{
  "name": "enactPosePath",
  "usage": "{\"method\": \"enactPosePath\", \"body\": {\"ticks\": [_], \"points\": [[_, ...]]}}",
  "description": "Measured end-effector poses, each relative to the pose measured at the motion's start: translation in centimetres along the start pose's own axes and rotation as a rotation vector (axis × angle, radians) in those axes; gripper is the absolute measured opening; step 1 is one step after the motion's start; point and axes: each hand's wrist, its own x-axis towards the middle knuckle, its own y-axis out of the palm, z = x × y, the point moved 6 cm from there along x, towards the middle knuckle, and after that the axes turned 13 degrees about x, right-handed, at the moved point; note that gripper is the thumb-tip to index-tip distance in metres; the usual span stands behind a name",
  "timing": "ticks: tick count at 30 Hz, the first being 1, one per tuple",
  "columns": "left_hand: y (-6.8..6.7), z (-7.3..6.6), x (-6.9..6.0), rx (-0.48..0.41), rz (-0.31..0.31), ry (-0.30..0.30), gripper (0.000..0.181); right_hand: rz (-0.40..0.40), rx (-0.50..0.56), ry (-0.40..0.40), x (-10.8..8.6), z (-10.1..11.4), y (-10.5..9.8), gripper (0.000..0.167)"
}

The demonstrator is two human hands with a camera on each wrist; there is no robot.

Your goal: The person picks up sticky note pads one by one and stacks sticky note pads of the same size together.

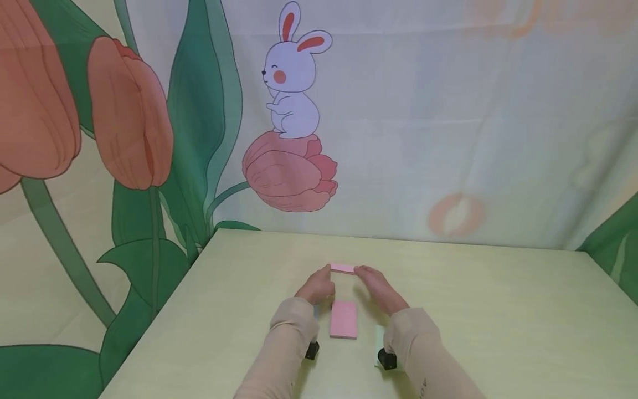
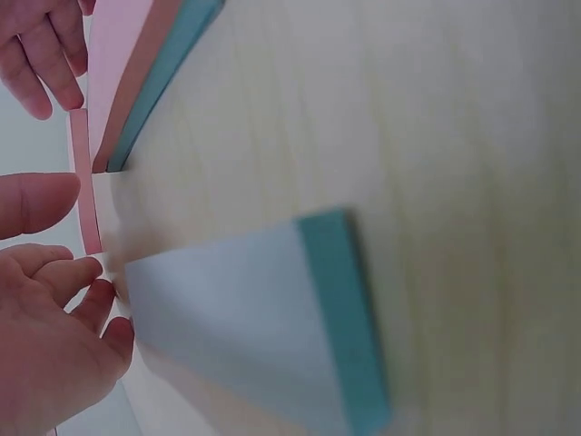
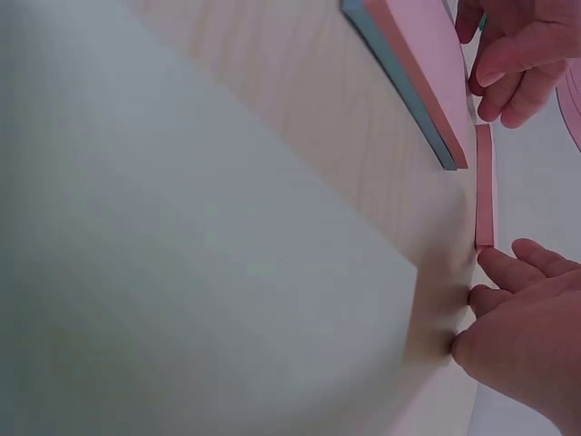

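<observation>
A flat pink block lies on the table in front of both hands. My left hand is at its left end, with the thumb held out and the other fingers loosely bent. At the opposite end, my right hand touches the block with its fingertips, fingers mostly straight. Nearer, between the forearms, lies a second pink block; the wrist views show a teal layer under it. A pale-topped block with teal sides lies beneath the left wrist. Under the right wrist is a pale green flat piece, partly hidden by the sleeve in the head view.
The light wood-grain table spreads widely to either side. Behind it hangs a cloth backdrop printed with tulips and a rabbit, reaching down to the table's far edge. Small black wrist cameras sit below the sleeves.
</observation>
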Motion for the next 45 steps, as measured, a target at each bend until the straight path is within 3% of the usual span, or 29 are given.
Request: {"method": "enactPosePath", "body": {"ticks": [14, 26, 33, 37, 41, 42, 45], "points": [[-0.1, 0.2, -0.1, 0.042, 0.003, 0.013, 0.077, 0.022, -0.028, 0.015, 0.2, -0.3, -0.3, 0.061], [-0.7, 0.4, -0.4, 0.032, -0.041, 0.021, 0.067, 0.024, -0.036, -0.004, -0.2, -0.2, -0.8, 0.057], [-1.3, 0.5, -0.6, 0.077, -0.109, 0.058, 0.046, 0.049, -0.025, -0.034, -0.9, 0.2, -0.9, 0.056], [-1.5, 0.6, -0.8, 0.034, -0.125, 0.041, 0.055, 0.072, -0.005, -0.051, -1.3, 0.4, -1.0, 0.054], [-1.3, 1.8, 0.4, 0.003, -0.133, 0.024, 0.059, 0.079, 0.011, -0.050, -1.4, 0.4, -1.0, 0.053], [-1.0, 2.8, 1.6, 0.001, -0.150, 0.067, 0.058, 0.077, 0.008, -0.052, -1.4, 0.4, -1.1, 0.053], [-0.9, 3.5, 2.5, 0.029, -0.166, 0.083, 0.051, 0.061, 0.007, -0.054, -1.3, 0.4, -1.2, 0.051]]}}
